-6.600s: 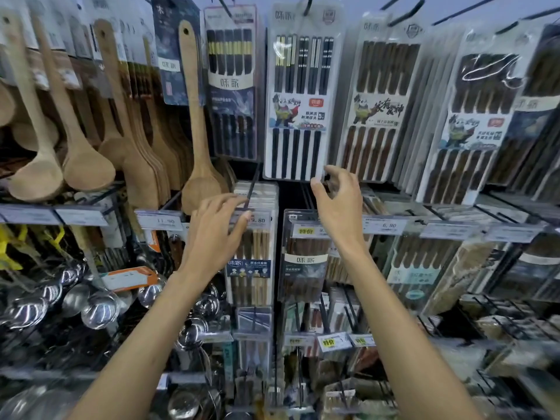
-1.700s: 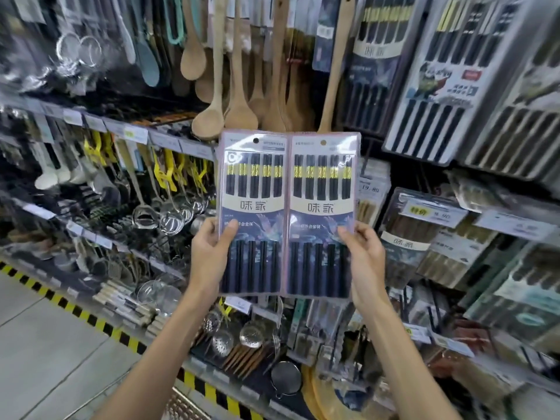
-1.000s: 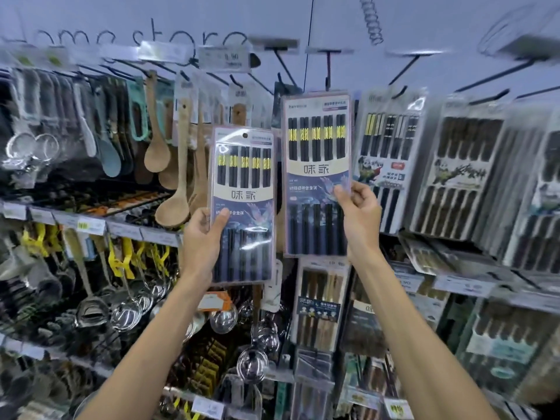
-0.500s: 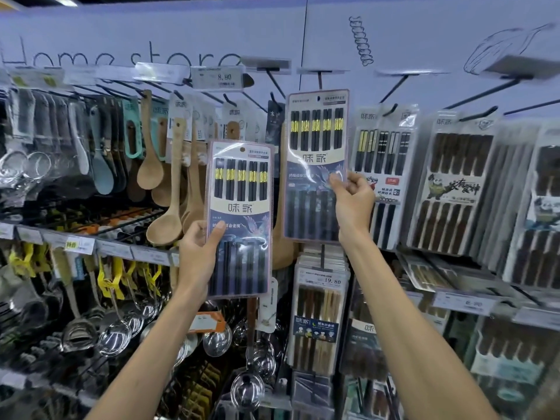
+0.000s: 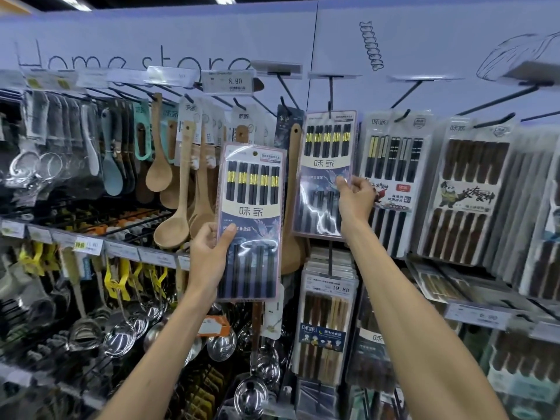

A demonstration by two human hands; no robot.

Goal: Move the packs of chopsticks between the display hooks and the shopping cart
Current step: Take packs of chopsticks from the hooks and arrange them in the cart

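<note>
A moment ago we held both packs level, side by side. Now our right hand point(image 5: 355, 201) has raised the right pack point(image 5: 325, 165) to the display hook point(image 5: 330, 95) and pinches its right edge. Our left hand point(image 5: 209, 256) grips the left pack point(image 5: 253, 201) lower down, before the wooden spoons point(image 5: 172, 228). Both packs stand upright, long axis vertical, hang holes on top.

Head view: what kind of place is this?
Likely a shop's kitchenware aisle: chopstick packs hang on hooks, a price tag reads 8.90, and the wall sign says Home store.
</note>
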